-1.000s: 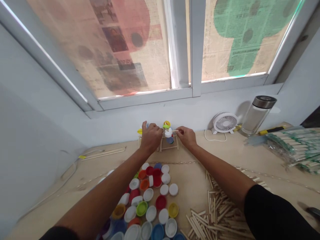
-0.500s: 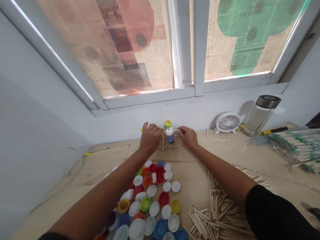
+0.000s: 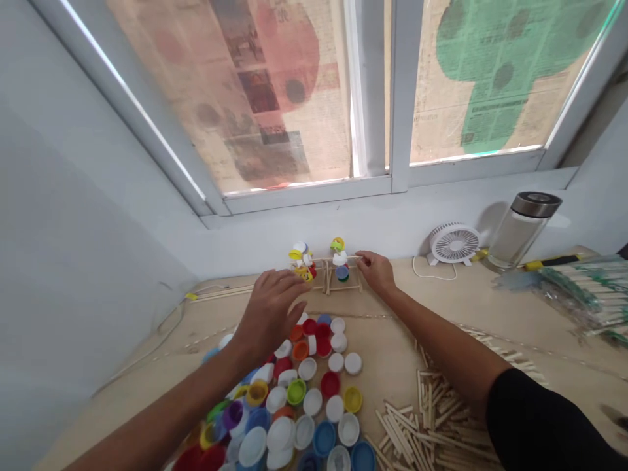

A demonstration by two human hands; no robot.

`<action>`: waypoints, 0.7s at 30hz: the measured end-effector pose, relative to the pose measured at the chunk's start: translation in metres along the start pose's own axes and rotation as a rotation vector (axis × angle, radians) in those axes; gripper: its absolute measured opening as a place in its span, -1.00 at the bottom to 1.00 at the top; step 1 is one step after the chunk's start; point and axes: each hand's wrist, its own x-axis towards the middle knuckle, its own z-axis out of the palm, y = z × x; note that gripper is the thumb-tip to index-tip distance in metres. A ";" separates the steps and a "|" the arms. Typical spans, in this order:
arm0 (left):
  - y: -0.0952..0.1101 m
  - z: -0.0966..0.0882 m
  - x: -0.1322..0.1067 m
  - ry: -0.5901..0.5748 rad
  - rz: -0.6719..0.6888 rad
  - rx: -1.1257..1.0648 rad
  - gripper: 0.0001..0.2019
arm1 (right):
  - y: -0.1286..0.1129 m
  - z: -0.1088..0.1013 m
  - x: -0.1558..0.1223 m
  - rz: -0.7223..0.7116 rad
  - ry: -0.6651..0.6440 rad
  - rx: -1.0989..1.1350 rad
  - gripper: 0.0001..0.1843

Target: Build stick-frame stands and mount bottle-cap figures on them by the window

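A small model of wooden sticks and coloured bottle caps (image 3: 338,268) stands at the far edge of the table under the window. My right hand (image 3: 377,271) pinches the thin stick that runs through its caps, at the stick's right end. A second bunch of caps (image 3: 301,260) sits on the stick's left end. My left hand (image 3: 269,313) hovers open, fingers spread, between that bunch and a heap of loose bottle caps (image 3: 304,399); it holds nothing.
A pile of short wooden sticks (image 3: 432,418) lies at the front right. Against the wall stand a small white fan (image 3: 454,243) and a glass jar with a metal lid (image 3: 523,229). Packets of sticks (image 3: 583,288) lie far right, long sticks (image 3: 226,293) far left.
My left hand has let go of the model's left end and drawn back toward me, opening above the cap heap. My right hand keeps its pinch. The camera has shifted slightly left.
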 end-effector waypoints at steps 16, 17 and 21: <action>0.022 -0.071 -0.106 0.055 -0.144 -0.092 -0.72 | -0.008 -0.002 -0.002 0.030 0.002 -0.037 -0.70; 0.023 -0.072 -0.109 0.051 -0.149 -0.089 -0.72 | -0.009 -0.002 -0.002 0.033 0.000 -0.041 -0.71; 0.026 -0.077 -0.125 -0.002 -0.187 -0.074 -0.70 | -0.011 0.000 -0.003 0.050 -0.006 -0.051 -0.70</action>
